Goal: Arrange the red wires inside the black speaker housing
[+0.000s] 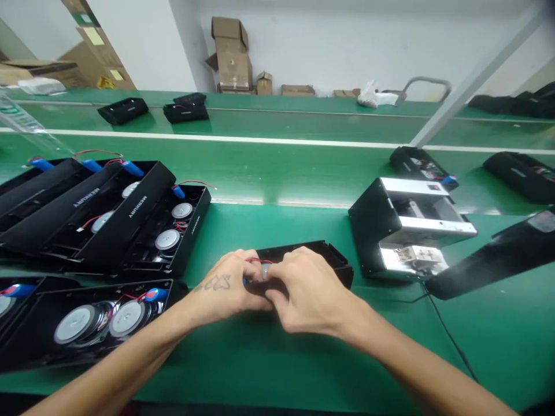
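Head view, hands: left hand (225,286) and right hand (303,294) bunched together over one black housing (321,254) on the green bench (269,346), just ahead of centre.
Left fingers: curled narrow, pinching a small grey part (265,270) with a red wire (254,260) looping off it; probably a cell or connector, too small to tell.
Right fingers: folded tight against the same part, thumb side hidden; holding or pressing, exact grip not readable.
Housing: open side up, mostly covered by both hands, far edge and right corner showing.
Step in hand: looks like seating or routing the wired part inside the housing, mid-fit rather than finished.
Next move calls for: fine fingertip pressure, wire kept clear of the housing edge, housing held flat on the bench.
Head view, left: stack of open speaker trays (108,219) with round drivers, red leads, blue cells; well apart from the hands.
Head view, right: boxy metal fixture (407,231) near the housing, black cable (451,341) trailing toward the bench edge.
Head view, far: more black units (124,110) on the belt beyond.
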`<state>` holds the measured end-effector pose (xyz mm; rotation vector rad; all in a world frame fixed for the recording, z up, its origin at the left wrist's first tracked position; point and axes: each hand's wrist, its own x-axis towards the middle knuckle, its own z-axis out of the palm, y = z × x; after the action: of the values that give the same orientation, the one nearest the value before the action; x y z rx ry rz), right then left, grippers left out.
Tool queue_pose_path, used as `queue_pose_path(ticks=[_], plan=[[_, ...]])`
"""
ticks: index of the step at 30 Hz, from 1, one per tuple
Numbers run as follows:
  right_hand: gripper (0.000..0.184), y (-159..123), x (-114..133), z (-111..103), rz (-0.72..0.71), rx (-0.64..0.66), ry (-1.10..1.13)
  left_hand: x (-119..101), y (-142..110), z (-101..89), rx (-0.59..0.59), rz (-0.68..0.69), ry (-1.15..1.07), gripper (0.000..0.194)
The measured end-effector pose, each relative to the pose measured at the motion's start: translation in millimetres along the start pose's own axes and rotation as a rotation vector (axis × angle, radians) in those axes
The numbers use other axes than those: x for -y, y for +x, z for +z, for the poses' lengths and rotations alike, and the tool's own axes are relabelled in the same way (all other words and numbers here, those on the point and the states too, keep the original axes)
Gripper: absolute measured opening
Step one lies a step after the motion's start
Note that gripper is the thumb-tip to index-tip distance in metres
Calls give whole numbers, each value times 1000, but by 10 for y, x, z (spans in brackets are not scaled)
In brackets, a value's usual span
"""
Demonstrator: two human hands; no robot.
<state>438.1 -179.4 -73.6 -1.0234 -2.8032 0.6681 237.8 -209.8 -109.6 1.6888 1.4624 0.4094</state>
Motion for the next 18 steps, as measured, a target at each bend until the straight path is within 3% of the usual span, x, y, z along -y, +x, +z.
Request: queue_pose_path(ticks=[6, 9, 11, 13, 15, 18], plan=[[12, 3, 47, 120, 56, -82, 12, -24, 20, -35, 25, 2, -6, 39], [37, -97, -7, 45, -54, -105, 165, -26, 66, -113, 68, -6, -42, 37], [53, -259, -40, 24, -87, -224, 274, -18, 94, -161, 95, -22, -73, 40], [51, -488, -97, 66, -17, -457, 304, -3, 120, -197, 116, -41, -100, 44], [47, -751, -227, 163, 128, -794, 237, 14, 149, -227, 131, -58, -117, 47], [69, -1114, -589, 298, 274, -1486, -10, 22, 193, -272, 133, -66, -120, 49]])
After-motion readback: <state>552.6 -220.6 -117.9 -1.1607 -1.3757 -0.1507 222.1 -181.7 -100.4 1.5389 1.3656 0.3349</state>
